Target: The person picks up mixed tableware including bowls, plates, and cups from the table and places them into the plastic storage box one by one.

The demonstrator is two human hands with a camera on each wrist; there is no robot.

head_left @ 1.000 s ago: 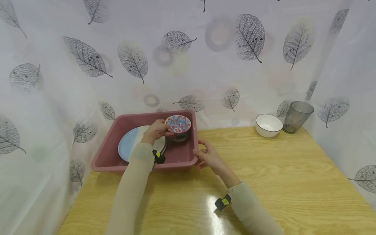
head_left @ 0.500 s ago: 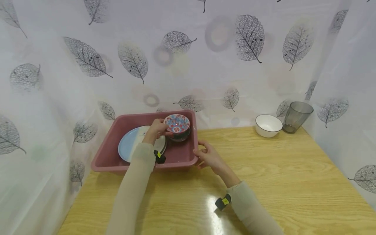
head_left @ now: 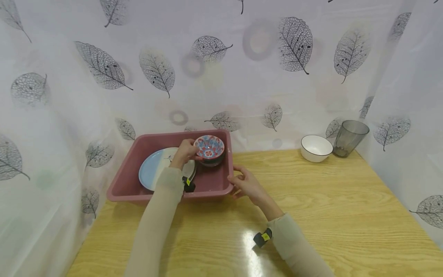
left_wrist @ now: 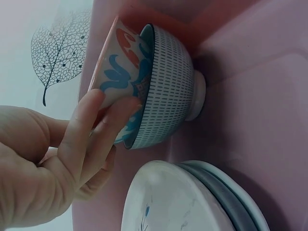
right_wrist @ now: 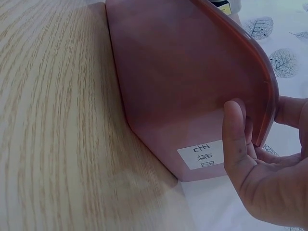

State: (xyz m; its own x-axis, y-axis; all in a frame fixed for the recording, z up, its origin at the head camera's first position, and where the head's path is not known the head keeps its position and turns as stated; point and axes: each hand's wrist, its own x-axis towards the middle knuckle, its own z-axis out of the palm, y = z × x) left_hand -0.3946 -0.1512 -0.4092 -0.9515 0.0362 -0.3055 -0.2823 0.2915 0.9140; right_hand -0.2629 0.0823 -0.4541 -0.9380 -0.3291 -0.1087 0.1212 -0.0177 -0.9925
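My left hand (head_left: 186,152) pinches the edge of a small red-and-blue patterned bowl (head_left: 209,145) between thumb and fingers. In the left wrist view this bowl sits partly inside a second bowl (left_wrist: 168,91), white with rows of dark dashes outside. That lower bowl stands in the right end of a dusty-pink plastic basin (head_left: 207,195). At the basin's front right corner my right hand (head_left: 247,186) grips the rim, thumb on one side and fingers on the outer wall. Beside the bowls lie stacked plates (head_left: 152,169), the top one pale blue and cream, partly covered by my left arm.
On the back right of the wooden table (head_left: 311,215) stand a white bowl (head_left: 316,146) with a dark rim and a smoky grey tumbler (head_left: 351,138). Behind hangs a leaf-print curtain (head_left: 221,84). A white label (right_wrist: 202,155) with writing sticks to the basin's outer wall.
The patterned bowl shifts slightly left and up, then back right and down over the lower bowl, with my left hand on it throughout. My right hand stays at the rim.
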